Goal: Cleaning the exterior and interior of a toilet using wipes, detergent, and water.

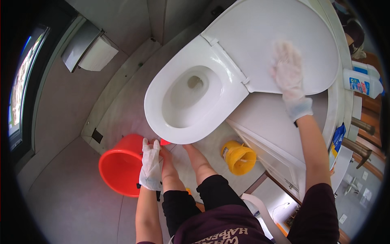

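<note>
A white toilet bowl [195,100] stands before me with its seat exposed and its lid [262,33] raised. My right hand [288,71], in a thin translucent glove, lies flat over the lid's inner face, its fingers blurred; whether a thin cloth is under it I cannot tell. My left hand [150,155], gloved the same way, is at the side of a red plastic bucket [122,170], near the rim. Its fingertips are partly bent, and their grip is unclear. Small red bristles [164,142] show beside them, below the bowl's front edge.
A yellow pail [238,158] stands on the floor right of my legs. Cleaner bottles [362,84] and a blue-yellow packet [337,140] rest on the counter at right. A paper holder [82,45] is fixed to the left wall. A white cabinet [274,152] borders the right side.
</note>
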{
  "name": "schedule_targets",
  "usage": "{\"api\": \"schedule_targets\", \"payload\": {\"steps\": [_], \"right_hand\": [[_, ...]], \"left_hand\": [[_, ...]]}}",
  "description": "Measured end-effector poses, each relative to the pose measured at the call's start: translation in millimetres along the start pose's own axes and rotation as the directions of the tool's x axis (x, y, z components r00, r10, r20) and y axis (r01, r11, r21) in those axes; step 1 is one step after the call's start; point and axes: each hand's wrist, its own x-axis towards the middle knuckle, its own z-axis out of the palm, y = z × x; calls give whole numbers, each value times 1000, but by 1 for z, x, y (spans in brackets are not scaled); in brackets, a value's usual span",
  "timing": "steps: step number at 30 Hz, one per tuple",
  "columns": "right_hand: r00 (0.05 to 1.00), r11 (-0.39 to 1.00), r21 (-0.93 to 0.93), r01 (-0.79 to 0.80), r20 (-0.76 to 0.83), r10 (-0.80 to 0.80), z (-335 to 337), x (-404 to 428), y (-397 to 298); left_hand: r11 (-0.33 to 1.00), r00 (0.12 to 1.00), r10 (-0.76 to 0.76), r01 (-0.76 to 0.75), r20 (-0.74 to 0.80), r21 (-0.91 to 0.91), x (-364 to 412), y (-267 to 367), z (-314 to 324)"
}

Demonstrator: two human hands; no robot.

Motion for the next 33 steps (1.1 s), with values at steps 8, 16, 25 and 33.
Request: {"api": "schedule_targets", "payload": {"steps": [8, 16, 25, 33], "right_hand": [[942, 941, -32, 335, -16, -336, 40, -27, 1], [938, 998, -70, -2, -345, -23, -43, 36, 12], [818, 946, -91, 311, -482, -316, -41, 141, -49], [875, 899, -13, 438, 236, -423, 146, 24, -69]], "left_hand": [[948, 975, 220, -212, -11, 236, -46, -98, -30], [922, 939, -343, 331, -30, -201, -69, -64, -41], [901, 954, -300, 279, -15, -331, -41, -100, -8], [815, 926, -374, 301, -54, -495, -18, -163, 31]]}}
